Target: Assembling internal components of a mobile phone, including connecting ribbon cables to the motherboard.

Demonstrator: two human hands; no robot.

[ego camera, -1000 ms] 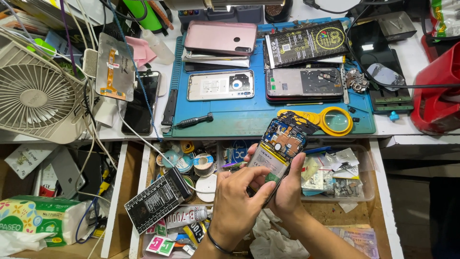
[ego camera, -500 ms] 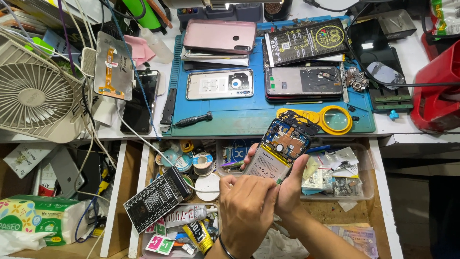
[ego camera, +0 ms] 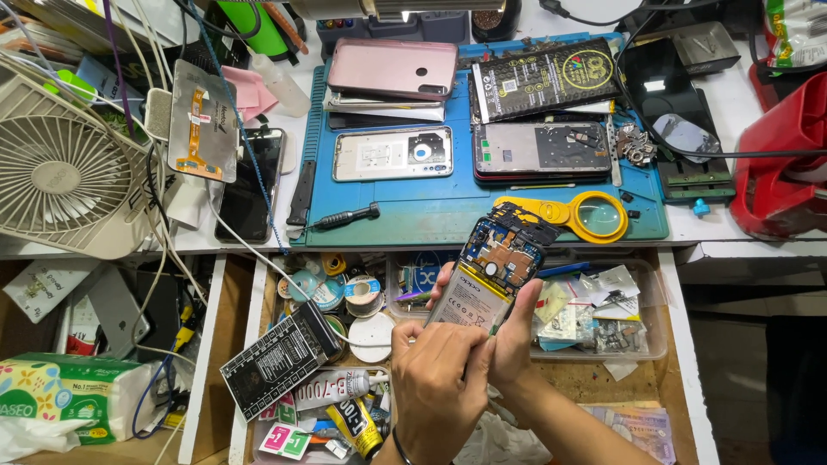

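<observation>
Over the open drawer (ego camera: 258,344), both hands grasp the opened phone (ego camera: 493,275), back cover off. Since a moment ago the left hand (ego camera: 439,379) has slid up onto its lower edge, while the right hand (ego camera: 517,340) keeps cradling it; the phone has barely moved.

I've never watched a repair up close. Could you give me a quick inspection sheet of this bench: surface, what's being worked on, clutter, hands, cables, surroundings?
Surface: blue work mat on a white bench, crowded.
Job's things: opened phone, back cover off, battery and circuit board showing, held above the open drawer.
Clutter: yellow magnifier, black screwdriver, pink phone cover, tape rolls and glue tubes in the drawer.
Hands: left hand and right hand both grip the phone; left fingers press its lower edge.
Cables: white and blue leads trailing beside the fan.
Surroundings: tissue pack, red object at right.
</observation>
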